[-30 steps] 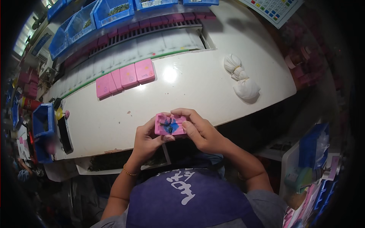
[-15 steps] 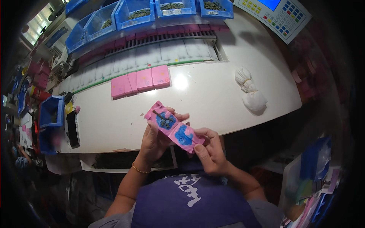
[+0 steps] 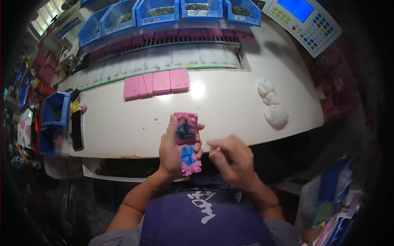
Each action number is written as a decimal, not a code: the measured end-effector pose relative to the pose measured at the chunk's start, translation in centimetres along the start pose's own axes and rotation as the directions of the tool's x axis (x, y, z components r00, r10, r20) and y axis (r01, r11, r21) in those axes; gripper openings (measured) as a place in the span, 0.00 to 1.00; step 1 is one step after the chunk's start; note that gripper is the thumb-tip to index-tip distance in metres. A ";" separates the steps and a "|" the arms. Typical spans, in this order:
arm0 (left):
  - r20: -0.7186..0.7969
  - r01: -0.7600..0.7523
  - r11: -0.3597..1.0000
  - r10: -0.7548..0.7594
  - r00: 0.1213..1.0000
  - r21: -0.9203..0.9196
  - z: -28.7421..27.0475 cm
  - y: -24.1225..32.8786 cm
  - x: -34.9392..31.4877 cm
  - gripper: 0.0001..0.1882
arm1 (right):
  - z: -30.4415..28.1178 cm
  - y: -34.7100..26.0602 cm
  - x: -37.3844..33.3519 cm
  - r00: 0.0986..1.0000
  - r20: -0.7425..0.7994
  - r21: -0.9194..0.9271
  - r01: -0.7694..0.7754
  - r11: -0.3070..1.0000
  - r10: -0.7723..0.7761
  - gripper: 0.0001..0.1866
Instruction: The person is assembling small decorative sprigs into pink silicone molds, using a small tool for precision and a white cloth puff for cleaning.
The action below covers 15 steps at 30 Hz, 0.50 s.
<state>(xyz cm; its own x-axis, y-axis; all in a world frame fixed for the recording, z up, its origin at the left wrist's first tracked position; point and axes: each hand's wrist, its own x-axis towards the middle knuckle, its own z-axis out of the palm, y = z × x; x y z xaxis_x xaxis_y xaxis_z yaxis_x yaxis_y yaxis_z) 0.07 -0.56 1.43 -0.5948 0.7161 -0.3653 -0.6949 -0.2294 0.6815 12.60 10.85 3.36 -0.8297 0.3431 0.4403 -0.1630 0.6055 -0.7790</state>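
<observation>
My left hand [image 3: 169, 148] is wrapped round an opened pink rubber mould [image 3: 189, 169], held upright in front of my body at the table's edge. Its two halves lie one above the other, joined near the middle, with blue inner faces. In the upper half's hollow sits a small dark stemmed piece [image 3: 186, 128], too small to make out fully. Apart from the mould, just to its right, is my right hand [image 3: 234, 162]. Its fingers are bent and smeared by motion, so whether they pinch anything does not show.
Several closed pink mould blocks [image 3: 161, 83] stand in a row on the white table [image 3: 230, 106]. A knotted white cloth bundle [image 3: 274, 107] lies at right. Blue bins [image 3: 158, 17] of dark pieces line the back, beside a keypad panel [image 3: 305, 24]. A black phone [image 3: 77, 130] lies left.
My right hand has let go of the mould's lower half and drawn away to the right. The mould has turned from slanting to nearly upright in my left hand.
</observation>
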 end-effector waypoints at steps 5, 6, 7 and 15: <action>-0.010 -0.042 0.993 0.043 0.999 0.109 -0.5 -0.7 -0.1 0.31 | 0.5 1.3 4.3 0.967 0.047 -0.346 0.253 0.904 -0.252 0.22; -0.008 -0.041 0.993 0.042 0.999 0.108 -0.4 -0.6 -0.2 0.31 | 0.6 1.7 4.5 0.952 0.120 -0.387 0.306 0.870 -0.281 0.24; -0.025 -0.040 0.989 0.044 0.999 0.143 -0.2 -0.5 -0.2 0.30 | 0.5 1.8 4.4 0.952 0.121 -0.389 0.305 0.869 -0.280 0.24; -0.035 -0.073 0.956 0.086 0.996 0.284 0.0 -0.5 -0.3 0.27 | -0.2 2.1 4.2 0.959 0.194 -0.240 0.251 0.938 -0.207 0.11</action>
<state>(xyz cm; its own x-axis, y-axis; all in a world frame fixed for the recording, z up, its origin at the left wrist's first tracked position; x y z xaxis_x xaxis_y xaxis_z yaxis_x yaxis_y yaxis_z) 0.60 -0.62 1.18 -0.6662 0.6703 -0.3270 -0.5060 -0.0841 0.8584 8.88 13.75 3.69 -0.8653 0.0647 0.4971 -0.2329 0.8262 -0.5129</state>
